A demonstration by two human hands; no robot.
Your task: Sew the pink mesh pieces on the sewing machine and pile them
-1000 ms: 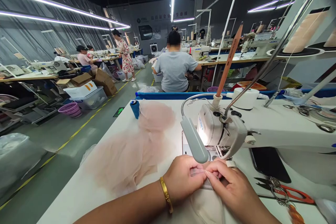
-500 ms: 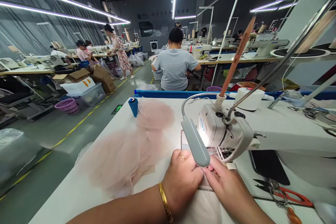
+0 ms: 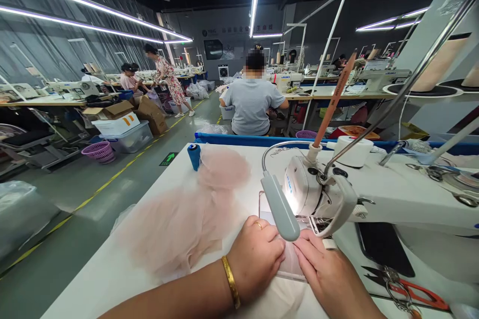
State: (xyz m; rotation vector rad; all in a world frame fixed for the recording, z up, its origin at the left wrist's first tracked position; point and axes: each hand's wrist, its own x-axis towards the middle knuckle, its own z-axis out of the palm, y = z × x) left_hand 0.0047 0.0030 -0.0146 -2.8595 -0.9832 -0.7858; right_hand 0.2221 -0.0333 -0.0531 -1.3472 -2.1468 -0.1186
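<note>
Nearest to me, the left hand (image 3: 258, 258) is curled narrow on the pale fabric (image 3: 291, 261); the right hand (image 3: 324, 265) lies on it with fingers almost straight, and I cannot tell if it pinches or only presses. The fabric is between both hands, on the surface (image 3: 149, 289). It is thin, so I judge that an unequal pull could wrinkle it or shift its layers. Right of the hands are the scissors (image 3: 413, 286); loose cloth could catch on their blades. Just beyond the fingertips is the sewing machine (image 3: 303, 187). Its lamp (image 3: 280, 207) hides the needle area from me, so fingers too far forward would be my main worry. Beyond the left hand, the sheer pile (image 3: 179, 227) could slide if the forearm brushes it.
</note>
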